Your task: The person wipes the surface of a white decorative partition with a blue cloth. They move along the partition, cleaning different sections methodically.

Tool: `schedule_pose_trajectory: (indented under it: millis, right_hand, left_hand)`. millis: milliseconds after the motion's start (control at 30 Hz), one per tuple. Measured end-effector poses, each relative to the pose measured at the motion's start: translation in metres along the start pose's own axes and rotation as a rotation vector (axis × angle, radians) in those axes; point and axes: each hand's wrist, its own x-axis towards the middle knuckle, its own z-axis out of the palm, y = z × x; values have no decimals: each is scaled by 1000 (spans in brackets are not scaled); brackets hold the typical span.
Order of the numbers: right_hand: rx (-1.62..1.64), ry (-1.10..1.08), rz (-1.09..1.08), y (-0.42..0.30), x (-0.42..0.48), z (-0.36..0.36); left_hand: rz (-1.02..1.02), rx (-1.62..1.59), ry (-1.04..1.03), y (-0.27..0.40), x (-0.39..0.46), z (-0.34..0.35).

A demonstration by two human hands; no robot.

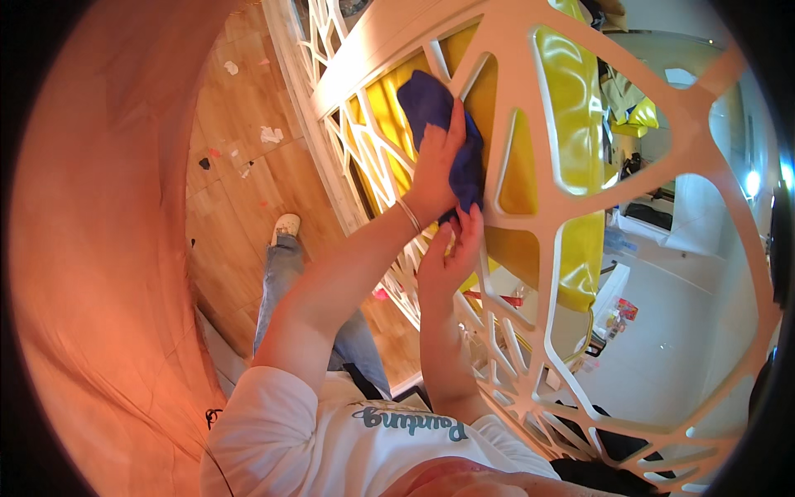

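A crumpled dark blue cloth lies against a white openwork lattice panel. My left hand, with a thin bracelet at the wrist, grips the cloth from above; part of its fingers is hidden in the folds. My right hand is just below, its fingertips pinching the lower end of the cloth. Glossy yellow padding shows through the openings of the lattice behind and beside the cloth.
Orange-lit fabric hangs along the left. Paper scraps litter the wood-look floor near my shoe. Beyond the lattice, small items and a pale floor are visible. A bright lamp shines at right.
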Motion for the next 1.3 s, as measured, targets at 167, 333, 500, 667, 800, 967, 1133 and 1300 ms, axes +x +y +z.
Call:
schedule_pose_trajectory:
  millis: [167, 333, 500, 667, 800, 967, 1133, 1300]
  right_hand:
    - [-24, 63, -40, 28, -40, 0]
    - [-2, -5, -41, 35, -49, 0]
    - [-94, -75, -108, 42, -20, 17]
    - [17, -21, -161, 46, 5, 44]
    - [119, 130, -23, 64, -11, 46]
    - [133, 203, 336, 70, -32, 28]
    - [-93, -73, 330, 79, -45, 21]
    - [-22, -226, 288, 102, -56, 31]
  left_hand:
    - [13, -40, -45, 4, -23, 2]
    - [151, 46, 28, -3, -22, 6]
    - [107, -57, 33, -11, 37, -9]
    - [115, -123, 107, -22, 52, -6]
    - [-132, -409, -14, -22, 18, -1]
    - [-110, -168, -60, -50, -47, 10]
    - [-317, 8, -293, -78, -93, 1]
    - [-52, 178, -281, -111, -94, -18]
